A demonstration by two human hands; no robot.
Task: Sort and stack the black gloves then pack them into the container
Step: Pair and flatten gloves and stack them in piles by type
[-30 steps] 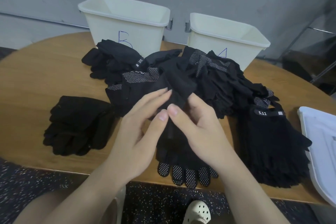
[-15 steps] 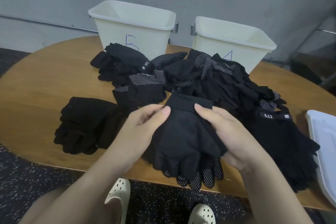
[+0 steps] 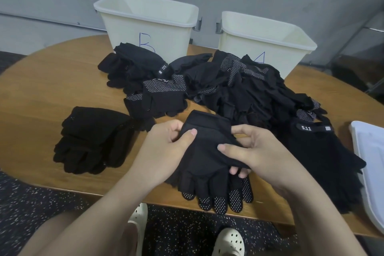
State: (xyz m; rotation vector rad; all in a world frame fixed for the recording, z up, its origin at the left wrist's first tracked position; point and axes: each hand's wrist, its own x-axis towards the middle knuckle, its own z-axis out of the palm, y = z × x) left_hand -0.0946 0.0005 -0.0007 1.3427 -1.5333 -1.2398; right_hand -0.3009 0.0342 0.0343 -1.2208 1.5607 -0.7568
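Gloves sit in three groups across the wooden table (image 3: 41, 81). At the left of the frame a neat stack (image 3: 93, 139) of plain black ones lies flat, fingers toward the near edge. Behind it, in the upper left, stands a white bin (image 3: 149, 27) marked B. Across the middle a loose heap (image 3: 228, 87) waits unsorted, some palms showing white grip dots.

In the lower centre the left hand (image 3: 164, 151) pinches the cuff corner of a black glove (image 3: 205, 151), thumb on top. The right hand (image 3: 255, 151) grips the opposite side, fingers curled under and thumb pressed across the palm. A dotted glove (image 3: 226, 199) lies beneath it, fingertips reaching the near edge of the table.

The fabric looks soft, light and limp, so it will likely sag and crease unless held at both cuff corners and smoothed flat; the dotted palms should cling rather than slide.

Right of centre a second bin (image 3: 266, 39) stands at the back. Below it a stack with a "5.11" cuff tag (image 3: 324, 162) lies beside a white lid (image 3: 372, 162) at the right edge.
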